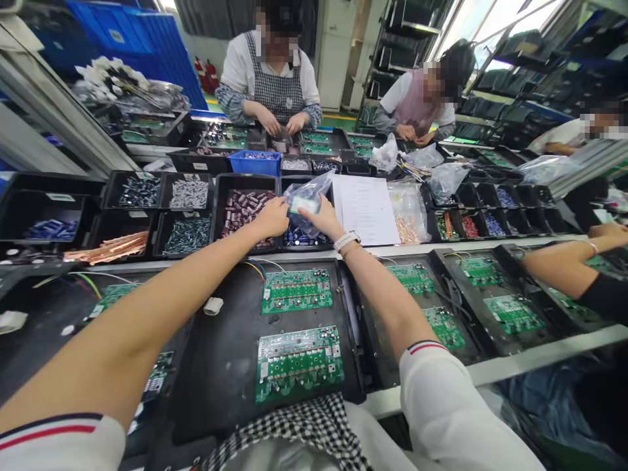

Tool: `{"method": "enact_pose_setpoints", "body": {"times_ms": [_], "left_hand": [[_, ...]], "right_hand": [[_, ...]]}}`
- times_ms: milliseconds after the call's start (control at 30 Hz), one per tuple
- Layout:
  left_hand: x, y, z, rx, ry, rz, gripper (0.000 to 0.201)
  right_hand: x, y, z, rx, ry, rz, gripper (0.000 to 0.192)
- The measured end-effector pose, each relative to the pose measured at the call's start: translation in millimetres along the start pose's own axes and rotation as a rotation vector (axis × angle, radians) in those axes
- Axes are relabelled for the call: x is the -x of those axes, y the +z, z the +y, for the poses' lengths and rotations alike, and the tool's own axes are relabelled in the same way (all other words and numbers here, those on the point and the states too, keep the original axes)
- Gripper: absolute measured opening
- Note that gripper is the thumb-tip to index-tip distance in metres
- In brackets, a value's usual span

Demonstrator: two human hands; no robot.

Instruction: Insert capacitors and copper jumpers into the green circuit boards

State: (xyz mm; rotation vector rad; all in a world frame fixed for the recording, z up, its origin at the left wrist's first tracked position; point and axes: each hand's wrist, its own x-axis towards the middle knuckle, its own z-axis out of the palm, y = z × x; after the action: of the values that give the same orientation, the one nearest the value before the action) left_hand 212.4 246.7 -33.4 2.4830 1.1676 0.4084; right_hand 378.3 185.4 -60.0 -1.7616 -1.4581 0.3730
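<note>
Both my arms reach over the work line to a clear plastic bag (pixel 314 190) with a white and green label. My left hand (pixel 273 217) pinches the bag's left side. On its other side, my right hand (pixel 322 218) grips the bag, thumb lying across the label. What the bag contains cannot be made out. Beneath it is a black bin of blue capacitors (pixel 300 236). Brown capacitors (pixel 245 208) fill the bin left of it. Closer to me, two green circuit boards (pixel 298 292) lie in a black tray (pixel 216 366).
Printed sheets (pixel 367 208) and a bag of copper-coloured parts (pixel 409 219) lie right of my hands. Small-part bins (pixel 185 193) line the left. More trays with circuit boards (pixel 513 313) continue rightward, where another person's arm (pixel 564 261) reaches in. Co-workers (pixel 275 78) sit opposite.
</note>
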Motion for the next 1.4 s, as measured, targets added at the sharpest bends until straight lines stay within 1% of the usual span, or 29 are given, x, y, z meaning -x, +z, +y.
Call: {"method": "enact_pose_setpoints", "body": {"times_ms": [33,67,100,167,200,267,300,400,467,500,633,733,800,900,967,1067,1167,1233,1300,1333,1400], "left_hand": [[-0.6,7.7,-2.0,-0.032,0.024,-0.014,0.046],[-1.8,13.6,-3.3,-0.061,0.038,-0.028,0.049],[-3.1,17.9,-4.1,-0.088,0.046,-0.039,0.050],[-5.1,22.6,-4.8,-0.133,0.048,-0.044,0.052],[-5.4,23.8,-4.9,-0.151,0.043,-0.036,0.053],[-4.7,26.3,-4.7,-0.178,0.017,-0.005,0.061],[-4.1,28.3,-4.4,-0.187,-0.006,0.010,0.069],[-3.0,39.1,-3.3,-0.204,-0.092,0.012,0.100],[-3.5,48.9,-2.2,-0.210,-0.134,-0.014,0.117],[-4.0,53.6,-1.5,-0.213,-0.148,-0.023,0.121],[-4.4,64.7,3.8,-0.236,-0.190,-0.009,0.126],[-1.8,67.7,12.3,-0.256,-0.169,0.013,0.126],[0.0,71.4,20.2,-0.256,-0.134,0.007,0.127],[-1.2,80.9,33.5,-0.233,-0.114,-0.007,0.126],[-6.1,87.2,41.6,-0.212,-0.130,-0.016,0.122],[-16.7,92.3,49.2,-0.188,-0.176,-0.030,0.117],[-22.2,91.6,50.6,-0.186,-0.197,-0.023,0.116],[-20.7,89.4,49.7,-0.197,-0.168,-0.014,0.108],[-17.6,87.4,49.3,-0.215,-0.112,0.000,0.093],[-16.4,86.7,49.9,-0.224,-0.083,0.008,0.084],[-16.5,85.7,52.6,-0.241,-0.037,0.028,0.069]], "right_hand": [[-2.1,5.6,2.0,0.093,-0.015,0.031,0.061],[-5.8,9.0,3.2,0.151,-0.021,0.055,0.053],[-11.0,10.2,3.7,0.186,-0.025,0.068,0.041],[-24.9,6.3,2.7,0.205,-0.033,0.064,0.019],[-32.8,1.6,1.0,0.209,-0.032,0.064,0.014],[-48.1,-10.6,-4.9,0.218,-0.028,0.093,0.014],[-54.6,-17.0,-9.1,0.222,-0.043,0.134,0.015],[-66.9,-33.0,-24.3,0.265,-0.166,0.243,0.015],[-70.6,-40.0,-34.7,0.321,-0.232,0.246,0.012],[-71.9,-42.9,-39.4,0.350,-0.237,0.227,0.012],[-78.4,-53.8,-51.8,0.426,-0.209,0.195,0.012],[-82.7,-64.4,-52.2,0.434,-0.206,0.244,0.008],[-82.7,-73.5,-47.2,0.402,-0.212,0.282,0.009],[-76.7,-89.1,-33.4,0.319,-0.236,0.312,0.014],[-70.5,-97.6,-23.3,0.276,-0.264,0.317,0.018],[-62.7,-102.3,-15.0,0.242,-0.294,0.299,0.022],[-55.9,-102.2,-20.2,0.207,-0.321,0.333,0.026],[-44.8,-108.4,-29.1,0.185,-0.343,0.370,0.030],[-21.2,-125.4,-37.3,0.178,-0.361,0.387,0.034],[-3.3,-138.5,-39.5,0.185,-0.366,0.390,0.035],[45.6,-173.0,-37.4,0.194,-0.332,0.483,0.034]]}}
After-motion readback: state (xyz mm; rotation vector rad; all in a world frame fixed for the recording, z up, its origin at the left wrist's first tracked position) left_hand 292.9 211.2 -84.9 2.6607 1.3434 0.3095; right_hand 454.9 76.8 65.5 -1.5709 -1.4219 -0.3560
